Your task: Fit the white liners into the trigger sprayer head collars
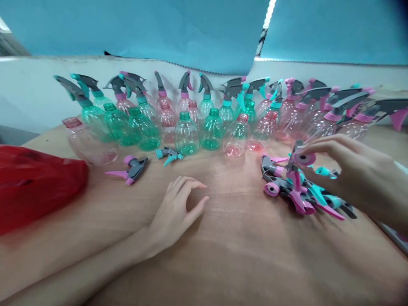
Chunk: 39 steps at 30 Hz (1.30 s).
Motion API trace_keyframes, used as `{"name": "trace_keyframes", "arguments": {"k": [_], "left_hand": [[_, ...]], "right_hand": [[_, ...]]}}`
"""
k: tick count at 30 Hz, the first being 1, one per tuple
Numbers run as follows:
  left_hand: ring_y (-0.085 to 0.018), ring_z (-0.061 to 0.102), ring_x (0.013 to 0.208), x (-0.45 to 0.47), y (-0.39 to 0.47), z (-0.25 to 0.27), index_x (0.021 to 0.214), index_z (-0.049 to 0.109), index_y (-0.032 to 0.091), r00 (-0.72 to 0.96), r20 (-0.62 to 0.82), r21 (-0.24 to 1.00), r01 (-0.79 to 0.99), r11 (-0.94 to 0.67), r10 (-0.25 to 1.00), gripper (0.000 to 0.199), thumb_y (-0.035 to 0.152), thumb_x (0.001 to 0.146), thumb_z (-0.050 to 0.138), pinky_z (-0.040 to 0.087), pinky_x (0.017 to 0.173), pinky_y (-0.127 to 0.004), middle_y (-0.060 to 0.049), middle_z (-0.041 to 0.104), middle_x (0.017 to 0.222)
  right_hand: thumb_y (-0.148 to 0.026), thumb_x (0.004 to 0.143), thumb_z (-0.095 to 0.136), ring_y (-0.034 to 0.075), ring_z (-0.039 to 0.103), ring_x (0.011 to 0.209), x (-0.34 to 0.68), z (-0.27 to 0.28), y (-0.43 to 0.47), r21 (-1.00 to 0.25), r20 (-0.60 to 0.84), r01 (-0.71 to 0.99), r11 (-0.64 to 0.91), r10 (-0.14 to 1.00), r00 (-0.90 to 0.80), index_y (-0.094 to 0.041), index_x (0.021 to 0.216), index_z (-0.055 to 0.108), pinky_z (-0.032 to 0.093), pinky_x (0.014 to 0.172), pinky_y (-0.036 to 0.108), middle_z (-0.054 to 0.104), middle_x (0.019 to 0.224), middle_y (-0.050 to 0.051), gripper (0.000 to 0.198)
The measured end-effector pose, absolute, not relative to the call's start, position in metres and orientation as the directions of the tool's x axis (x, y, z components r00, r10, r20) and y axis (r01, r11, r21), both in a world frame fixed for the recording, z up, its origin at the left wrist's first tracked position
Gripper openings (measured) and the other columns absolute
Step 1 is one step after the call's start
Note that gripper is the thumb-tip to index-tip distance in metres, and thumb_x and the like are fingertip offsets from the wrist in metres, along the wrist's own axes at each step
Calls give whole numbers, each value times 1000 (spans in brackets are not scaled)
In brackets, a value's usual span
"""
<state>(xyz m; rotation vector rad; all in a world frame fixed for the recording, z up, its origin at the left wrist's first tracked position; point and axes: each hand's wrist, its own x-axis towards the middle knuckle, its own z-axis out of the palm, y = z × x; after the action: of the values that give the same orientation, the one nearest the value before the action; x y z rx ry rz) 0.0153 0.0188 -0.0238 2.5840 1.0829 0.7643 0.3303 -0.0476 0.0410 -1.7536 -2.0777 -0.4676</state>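
Observation:
My left hand [178, 208] rests on the wooden table [223, 255], fingers loosely curled and apart, holding nothing. My right hand [353, 174] pinches a pink and grey spray-trigger head [299, 163] just above a pile of loose pink, teal and grey trigger heads [302, 193]. Two more loose trigger heads lie further left: a pink one [132, 170] and a teal one [168, 155]. Behind them stand several green and pink clear plastic bottles [188, 134], some uncapped at the front, others at the back fitted with trigger heads.
A red plastic bag [35, 182] lies at the left edge of the table. A pale wall [32, 93] and blue sheeting [191, 29] rise behind the bottle rows. An uncapped pink bottle [87, 142] lies tilted at the left.

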Motion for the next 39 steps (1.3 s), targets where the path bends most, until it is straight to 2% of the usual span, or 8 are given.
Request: {"name": "trace_keyframes", "arguments": {"k": [5,8,17,23,26,30,35,39], "left_hand": [[-25,51,108,0,52,-20,108,52,21,496,425,266,731,-629,757,19,26,90,51,40,94,-42,-7,54,110],[-30,49,112,-14,74,-18,110,50,17,418,461,209,806,-554,783,24,27,89,51,40,94,-46,-12,51,113],[-24,61,83,-29,95,-18,98,57,16,442,372,128,846,-517,816,18,30,90,49,47,76,-36,-8,61,95],[-25,61,78,-32,92,-9,96,59,17,479,406,111,819,-563,778,23,32,94,42,46,69,-36,-9,63,93],[-24,60,81,-37,81,-3,102,58,21,523,440,106,777,-620,730,23,35,95,41,46,68,-34,-5,63,95],[-21,60,83,-32,50,11,102,59,26,564,521,98,706,-701,641,17,33,95,45,47,75,-33,-2,63,93],[-20,62,89,1,0,37,113,57,28,795,424,213,379,-900,435,26,22,97,38,50,74,-30,-1,66,102],[-20,62,85,29,-22,42,121,54,33,787,535,162,261,-952,307,34,17,98,34,52,72,-33,0,71,98]], "right_hand": [[-35,92,32,30,63,75,330,14,-47,21,379,966,258,892,-246,-28,91,54,49,59,41,62,93,11,23],[-23,91,34,30,64,81,325,4,-48,32,344,962,270,901,-264,-27,94,54,50,64,40,62,101,13,20],[-18,88,43,32,63,84,335,-4,-43,158,273,950,270,913,-305,-19,112,59,48,61,40,60,111,17,29],[-14,88,40,32,61,89,330,1,-44,145,211,932,333,909,-358,-16,94,68,49,68,43,64,100,17,28],[-14,87,44,31,61,89,329,5,-46,102,197,926,363,905,-376,-17,105,66,50,68,43,65,99,15,29],[-25,90,48,34,57,104,328,12,-51,22,217,932,361,908,-357,-19,114,62,50,77,48,62,113,15,29],[-39,90,52,29,55,113,312,27,-63,-110,237,926,360,915,-327,-23,127,51,51,84,43,58,124,11,40],[-53,79,63,29,51,119,296,35,-69,-449,189,816,364,931,-312,-21,141,31,48,90,43,52,133,13,78]]}}
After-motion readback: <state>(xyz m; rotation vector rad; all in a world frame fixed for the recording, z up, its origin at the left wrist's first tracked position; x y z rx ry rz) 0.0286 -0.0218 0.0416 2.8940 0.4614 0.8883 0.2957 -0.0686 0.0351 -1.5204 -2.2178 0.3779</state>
